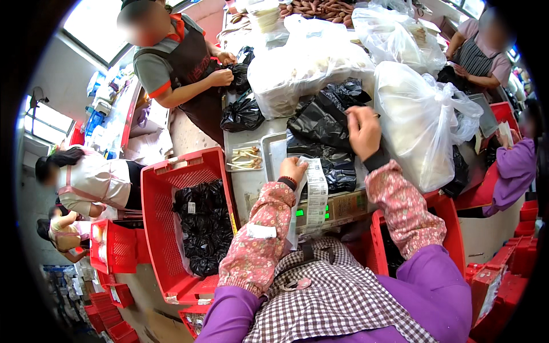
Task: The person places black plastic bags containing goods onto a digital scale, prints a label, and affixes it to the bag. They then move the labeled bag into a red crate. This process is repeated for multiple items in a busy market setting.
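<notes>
My left hand (293, 170) pinches a long white strip of printed labels (314, 206), which hangs toward my checked apron. My right hand (361, 131), fingers bent, rests at a crumpled black plastic bag (320, 123) and appears to grip it; its fingertips are partly hidden. More folded black plastic lies under that bag on the metal work table (246, 194). Just left of the bag, a metal tray (274, 154) sits beside another tray holding pale thin mushroom-like pieces (245, 157). A pale sticker (261, 231) is on my left sleeve.
Red crates (154, 228) flank me, the left holding black packages. Large translucent bags (409, 131) stand at right and back, near brown produce (314, 11). A co-worker (177, 74) handles black bags across from me; others work at left (97, 183) and right (503, 171).
</notes>
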Motion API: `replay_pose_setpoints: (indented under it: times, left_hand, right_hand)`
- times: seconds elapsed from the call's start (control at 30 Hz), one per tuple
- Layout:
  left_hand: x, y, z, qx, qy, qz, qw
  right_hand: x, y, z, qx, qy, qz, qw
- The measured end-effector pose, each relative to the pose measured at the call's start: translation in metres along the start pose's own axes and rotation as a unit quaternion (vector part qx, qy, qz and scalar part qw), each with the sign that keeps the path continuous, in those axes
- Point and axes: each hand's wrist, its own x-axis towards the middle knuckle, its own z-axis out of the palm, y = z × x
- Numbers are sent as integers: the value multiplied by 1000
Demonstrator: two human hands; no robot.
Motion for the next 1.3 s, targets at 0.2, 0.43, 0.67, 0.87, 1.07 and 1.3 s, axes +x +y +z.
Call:
replay_pose_setpoints:
  times: [0.2, 0.43, 0.67, 0.87, 1.07, 1.3]
  left_hand:
    - [6, -17, 17, 120, 33, 26, 992]
    - [-24, -5, -29, 91, -139, 31, 986]
    - [-17, -3, 18, 68, -110, -2, 992]
    - [-129, 27, -6, 60, -181, 143, 971]
    - [-122, 41, -37, 23, -267, 216, 939]
    - [-15, 35, -21, -152, -85, 36, 984]
  right_hand:
    - [-109, 23, 60, 36, -360, -119, 925]
    - [-124, 28, 60, -4, -346, -112, 931]
    - [-117, 24, 57, -2, -382, -124, 916]
    - [-100, 23, 44, 21, -365, -102, 925]
    - [-81, 24, 64, 77, -251, 23, 965]
    - [-5, 52, 48, -32, 6, 109, 994]
